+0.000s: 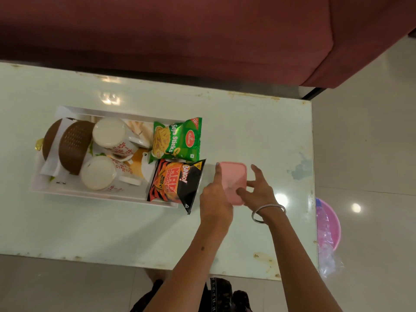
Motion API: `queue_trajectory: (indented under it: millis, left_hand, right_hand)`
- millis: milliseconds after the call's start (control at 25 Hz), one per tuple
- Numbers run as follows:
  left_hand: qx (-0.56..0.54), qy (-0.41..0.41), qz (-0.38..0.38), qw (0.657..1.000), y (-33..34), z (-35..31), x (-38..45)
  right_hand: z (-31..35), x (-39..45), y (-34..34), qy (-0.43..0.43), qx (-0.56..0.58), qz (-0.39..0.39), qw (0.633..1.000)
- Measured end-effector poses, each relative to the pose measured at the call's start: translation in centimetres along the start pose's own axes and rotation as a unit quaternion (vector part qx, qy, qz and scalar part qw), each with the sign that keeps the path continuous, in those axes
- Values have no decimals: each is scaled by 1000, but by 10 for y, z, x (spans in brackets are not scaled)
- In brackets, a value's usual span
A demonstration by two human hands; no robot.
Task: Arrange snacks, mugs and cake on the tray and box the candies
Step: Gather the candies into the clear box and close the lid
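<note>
We look down on a pale green glossy tabletop [247, 131], its edges chipped and rust-stained, with a worn patch near the right side. Beyond it stands a maroon sofa [180, 30]. The floor [371, 131] is shiny cream tile catching bright light spots. A pink basin [328, 224] sits on it beside the tabletop.

Soft indoor light, tabletop [247, 131] glare, wide-angle bowing

Both hands [236, 192] press the pink box [233, 179] beside the tray [90, 193].
</note>
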State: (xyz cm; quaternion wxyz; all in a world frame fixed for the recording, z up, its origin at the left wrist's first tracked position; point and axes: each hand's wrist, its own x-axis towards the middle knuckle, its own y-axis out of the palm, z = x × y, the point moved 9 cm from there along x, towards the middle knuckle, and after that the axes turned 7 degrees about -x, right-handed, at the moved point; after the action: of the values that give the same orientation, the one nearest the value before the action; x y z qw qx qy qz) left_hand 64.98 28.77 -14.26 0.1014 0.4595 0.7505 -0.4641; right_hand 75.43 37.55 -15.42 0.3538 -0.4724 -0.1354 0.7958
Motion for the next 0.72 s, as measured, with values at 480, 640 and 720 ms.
queue_trajectory:
  millis: [480,640,720]
  left_hand:
    - [-147,7,-53,988,15,26,-52]
    - [-135,-9,-54,989,17,54,-61]
    - [-126,-2,-59,990,14,61,-62]
  right_hand:
    - [11,3,14,48,64,-170,982]
    - [14,4,26,58,76,-178,979]
    - [16,5,31,59,76,-177,979]
